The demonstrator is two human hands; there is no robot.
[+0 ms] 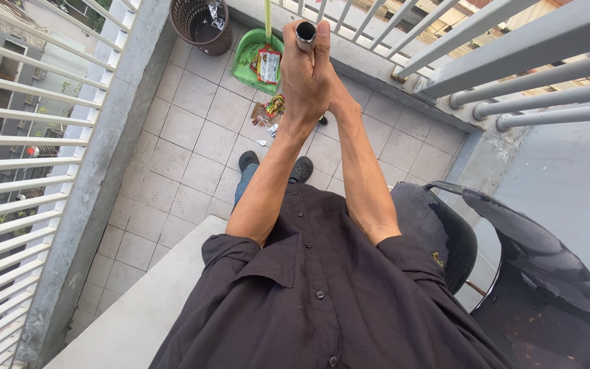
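Both my hands are clasped together around the top of a grey metal broom handle [306, 33], held out in front of me. My left hand [298, 75] wraps the handle from the left, and my right hand [328, 78] closes over it from the right. The rest of the handle is hidden behind my hands. On the tiled floor below lies a small pile of litter [271, 113], with wrappers and scraps. Beyond it a green dustpan [248, 58] with a green stick holds a red snack wrapper [268, 65].
A brown plastic wastebasket [203, 24] stands in the far corner. White railings [29, 157] run along the left and far sides. A black plastic chair [534, 273] is at my right. A grey concrete ledge [145, 301] sits low at my left. My dark shoes [274, 164] stand on the tiles.
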